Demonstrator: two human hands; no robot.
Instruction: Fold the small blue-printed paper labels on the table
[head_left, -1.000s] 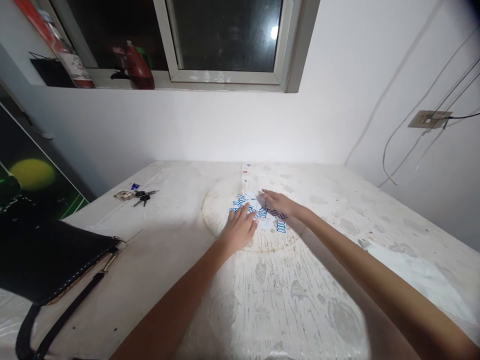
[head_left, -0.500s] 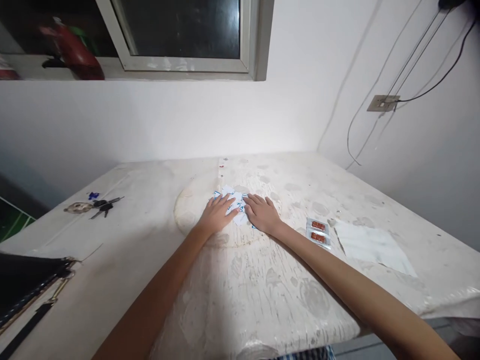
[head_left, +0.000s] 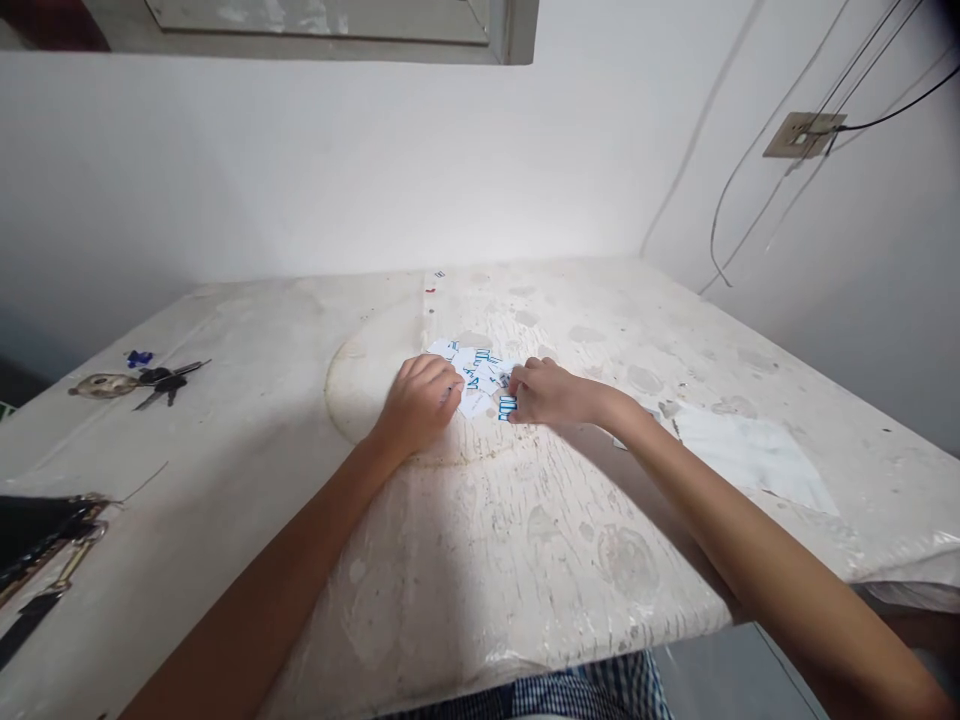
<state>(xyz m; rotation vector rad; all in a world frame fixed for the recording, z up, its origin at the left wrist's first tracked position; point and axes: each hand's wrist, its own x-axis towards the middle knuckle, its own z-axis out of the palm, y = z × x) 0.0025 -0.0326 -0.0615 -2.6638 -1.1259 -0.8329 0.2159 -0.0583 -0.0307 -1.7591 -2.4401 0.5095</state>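
Left hand (head_left: 421, 402) and right hand (head_left: 550, 392) curl at either side of paper pieces (head_left: 472, 375), seemingly keeping them together; I cannot tell whether either grips.

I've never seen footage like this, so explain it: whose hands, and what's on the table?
No machine here: a person works bare-handed, and every picture comes from one head-worn camera looking forward and down. The left hand curls at the left side of some flat white pieces with blue markings; the right hand has its fingertips at their right side. Whether either grips a piece, I can't tell. The pale plastic-covered table also carries dark metal keys, a black bag and a flat white sheet.
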